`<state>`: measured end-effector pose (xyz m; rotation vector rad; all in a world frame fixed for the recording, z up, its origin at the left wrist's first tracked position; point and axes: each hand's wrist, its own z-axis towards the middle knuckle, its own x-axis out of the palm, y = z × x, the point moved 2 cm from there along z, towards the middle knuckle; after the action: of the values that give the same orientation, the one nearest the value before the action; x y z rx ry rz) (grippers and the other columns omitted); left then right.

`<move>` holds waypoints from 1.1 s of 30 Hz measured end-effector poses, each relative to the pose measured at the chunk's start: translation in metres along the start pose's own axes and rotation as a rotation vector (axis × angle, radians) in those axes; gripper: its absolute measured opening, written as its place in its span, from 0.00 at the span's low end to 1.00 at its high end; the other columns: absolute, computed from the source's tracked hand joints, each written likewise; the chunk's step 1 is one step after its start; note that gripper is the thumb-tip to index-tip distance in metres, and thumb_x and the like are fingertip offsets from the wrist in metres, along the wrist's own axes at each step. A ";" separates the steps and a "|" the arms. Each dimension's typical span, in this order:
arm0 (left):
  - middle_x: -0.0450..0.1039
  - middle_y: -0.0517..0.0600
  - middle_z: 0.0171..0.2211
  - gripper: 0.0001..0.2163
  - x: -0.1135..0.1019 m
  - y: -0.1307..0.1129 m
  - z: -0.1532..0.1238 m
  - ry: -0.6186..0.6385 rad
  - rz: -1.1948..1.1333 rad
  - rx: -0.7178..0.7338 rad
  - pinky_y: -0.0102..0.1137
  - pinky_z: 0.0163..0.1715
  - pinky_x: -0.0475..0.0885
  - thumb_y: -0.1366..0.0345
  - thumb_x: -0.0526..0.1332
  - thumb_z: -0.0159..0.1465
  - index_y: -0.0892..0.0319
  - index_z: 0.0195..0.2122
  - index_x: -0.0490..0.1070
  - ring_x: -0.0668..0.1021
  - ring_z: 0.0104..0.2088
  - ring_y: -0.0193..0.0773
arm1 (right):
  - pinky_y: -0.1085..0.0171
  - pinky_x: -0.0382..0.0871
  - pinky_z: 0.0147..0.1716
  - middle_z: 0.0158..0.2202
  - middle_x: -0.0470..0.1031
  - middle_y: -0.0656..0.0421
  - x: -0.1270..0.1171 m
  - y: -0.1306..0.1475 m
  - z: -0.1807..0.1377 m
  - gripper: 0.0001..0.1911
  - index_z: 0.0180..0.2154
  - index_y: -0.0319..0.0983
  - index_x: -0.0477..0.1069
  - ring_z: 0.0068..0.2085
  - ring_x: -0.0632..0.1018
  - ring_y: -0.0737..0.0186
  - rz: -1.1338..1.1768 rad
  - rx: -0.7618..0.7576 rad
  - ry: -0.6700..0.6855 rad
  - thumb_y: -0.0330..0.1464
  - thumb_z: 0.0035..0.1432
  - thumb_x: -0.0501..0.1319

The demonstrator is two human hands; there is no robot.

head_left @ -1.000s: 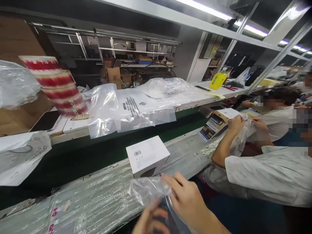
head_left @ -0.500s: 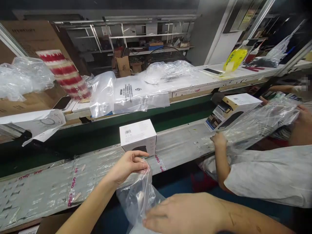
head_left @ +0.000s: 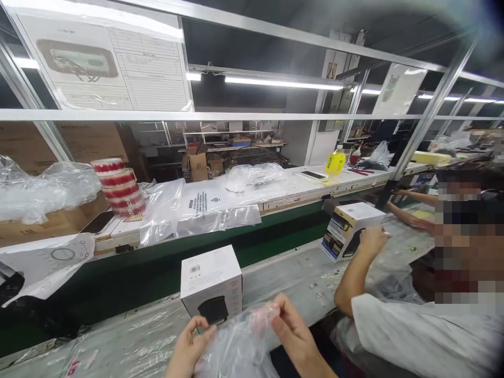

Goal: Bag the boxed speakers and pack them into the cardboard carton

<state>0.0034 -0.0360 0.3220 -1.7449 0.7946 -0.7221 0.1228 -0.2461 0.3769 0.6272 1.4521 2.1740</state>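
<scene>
Both the left hand (head_left: 189, 349) and the right hand (head_left: 293, 336) pinch the clear plastic bag (head_left: 240, 344) by its upper edge. It looks thin, soft and slippery. The white carton (head_left: 211, 281) stands at 12 o'clock.

Pretty typical factory line setup here. A long white bench (head_left: 275, 191) runs across the middle with a dark green belt (head_left: 157, 268) right below it. Metal frame rails (head_left: 236, 115) cross overhead, with a printed instruction sheet (head_left: 106, 63) hung up top left. Fluorescent tube lights (head_left: 283, 81) glow on a dark ceiling, and cluttered shelving (head_left: 220, 139) with cardboard boxes (head_left: 197, 165) fills the back wall.
</scene>
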 end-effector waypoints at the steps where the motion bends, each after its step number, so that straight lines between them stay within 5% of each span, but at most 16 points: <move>1: 0.55 0.38 0.14 0.30 -0.009 0.006 0.000 0.021 0.045 -0.032 0.24 0.20 0.50 0.37 0.74 0.41 0.58 0.28 0.66 0.56 0.16 0.25 | 0.64 0.69 0.40 0.34 0.73 0.57 -0.002 0.006 0.001 0.17 0.39 0.40 0.64 0.36 0.75 0.64 -0.041 -0.028 0.025 0.48 0.71 0.53; 3: 0.65 0.44 0.17 0.29 -0.021 0.002 -0.004 0.022 0.149 -0.024 0.26 0.20 0.59 0.39 0.76 0.38 0.60 0.26 0.73 0.66 0.19 0.31 | 0.66 0.67 0.36 0.32 0.71 0.59 0.002 0.019 0.010 0.15 0.39 0.41 0.64 0.33 0.73 0.66 -0.243 -0.178 0.106 0.44 0.72 0.52; 6: 0.80 0.57 0.43 0.31 -0.023 -0.037 -0.019 0.030 0.073 0.113 0.34 0.42 0.76 0.35 0.70 0.45 0.57 0.37 0.82 0.79 0.45 0.49 | 0.69 0.61 0.32 0.30 0.69 0.61 0.023 0.029 0.030 0.12 0.37 0.40 0.66 0.31 0.69 0.69 -0.595 -0.456 0.189 0.39 0.72 0.53; 8: 0.80 0.56 0.46 0.32 -0.014 -0.067 -0.033 0.263 0.004 0.081 0.37 0.45 0.76 0.36 0.70 0.47 0.55 0.44 0.81 0.79 0.46 0.50 | 0.70 0.58 0.30 0.29 0.67 0.62 0.037 0.031 0.047 0.13 0.35 0.40 0.68 0.29 0.67 0.71 -0.716 -0.523 0.197 0.39 0.72 0.54; 10: 0.78 0.51 0.31 0.24 -0.010 -0.085 -0.043 0.508 0.070 -0.008 0.31 0.33 0.74 0.45 0.74 0.49 0.58 0.39 0.81 0.77 0.31 0.39 | 0.70 0.57 0.29 0.30 0.67 0.62 0.044 0.032 0.065 0.16 0.34 0.39 0.69 0.28 0.65 0.71 -0.747 -0.422 0.202 0.42 0.71 0.55; 12: 0.69 0.46 0.22 0.16 -0.016 -0.088 -0.044 0.597 0.070 0.001 0.23 0.25 0.65 0.53 0.75 0.53 0.61 0.30 0.78 0.68 0.22 0.28 | 0.69 0.56 0.28 0.27 0.66 0.64 0.040 0.031 0.082 0.18 0.35 0.39 0.70 0.27 0.64 0.71 -0.699 -0.151 0.309 0.47 0.66 0.61; 14: 0.65 0.44 0.19 0.15 -0.029 -0.081 -0.039 0.673 -0.143 0.076 0.21 0.21 0.62 0.53 0.73 0.55 0.60 0.26 0.77 0.65 0.20 0.25 | 0.69 0.55 0.26 0.22 0.63 0.66 0.030 0.025 0.092 0.21 0.32 0.37 0.71 0.24 0.62 0.72 -0.535 0.171 0.605 0.49 0.58 0.68; 16: 0.69 0.44 0.20 0.10 -0.042 -0.070 -0.032 0.779 -0.451 0.149 0.21 0.19 0.65 0.55 0.72 0.57 0.56 0.32 0.78 0.67 0.18 0.27 | 0.69 0.58 0.27 0.21 0.62 0.66 0.021 0.020 0.097 0.23 0.26 0.36 0.69 0.24 0.63 0.72 -0.185 0.323 0.833 0.49 0.54 0.71; 19: 0.76 0.44 0.26 0.14 -0.052 -0.061 -0.020 0.872 -0.666 0.088 0.20 0.14 0.61 0.61 0.72 0.57 0.49 0.44 0.75 0.67 0.14 0.26 | 0.66 0.67 0.35 0.27 0.68 0.63 0.011 0.014 0.106 0.26 0.23 0.37 0.63 0.30 0.71 0.69 0.452 0.279 0.647 0.48 0.54 0.71; 22: 0.78 0.48 0.26 0.23 -0.055 -0.066 -0.006 1.022 -0.367 -0.113 0.19 0.12 0.53 0.50 0.74 0.54 0.56 0.44 0.72 0.64 0.13 0.25 | 0.62 0.73 0.34 0.33 0.74 0.60 0.015 0.001 0.109 0.22 0.29 0.39 0.59 0.33 0.77 0.63 0.672 0.380 0.596 0.43 0.55 0.70; 24: 0.75 0.50 0.20 0.26 -0.064 -0.072 0.006 1.127 -0.106 -0.190 0.20 0.11 0.48 0.42 0.69 0.56 0.59 0.42 0.72 0.63 0.12 0.26 | 0.60 0.75 0.36 0.39 0.78 0.57 0.015 -0.009 0.110 0.18 0.34 0.39 0.61 0.38 0.81 0.59 0.571 0.454 0.617 0.39 0.58 0.70; 26: 0.70 0.47 0.15 0.24 -0.079 -0.073 0.018 1.134 0.022 -0.199 0.21 0.10 0.45 0.42 0.63 0.62 0.61 0.41 0.74 0.60 0.10 0.25 | 0.60 0.75 0.42 0.39 0.79 0.57 0.007 -0.021 0.112 0.15 0.36 0.39 0.64 0.42 0.82 0.59 0.444 0.421 0.480 0.37 0.61 0.69; 30: 0.71 0.49 0.14 0.22 -0.104 -0.061 0.033 1.045 -0.164 -0.189 0.24 0.10 0.52 0.44 0.67 0.59 0.61 0.28 0.75 0.65 0.09 0.30 | 0.63 0.73 0.37 0.27 0.76 0.62 -0.014 -0.041 0.110 0.15 0.37 0.38 0.70 0.31 0.79 0.65 0.215 0.383 0.295 0.43 0.62 0.68; 33: 0.76 0.54 0.17 0.21 -0.100 -0.051 0.035 1.029 -0.190 -0.248 0.27 0.13 0.55 0.43 0.70 0.55 0.59 0.27 0.75 0.73 0.13 0.37 | 0.61 0.73 0.38 0.27 0.77 0.58 -0.025 -0.040 0.110 0.19 0.37 0.37 0.74 0.32 0.79 0.63 -0.046 0.376 0.112 0.47 0.58 0.68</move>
<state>-0.0205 0.0754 0.3512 -1.6156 1.4455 -1.7703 0.2123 -0.1672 0.3742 0.5942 1.9386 1.9410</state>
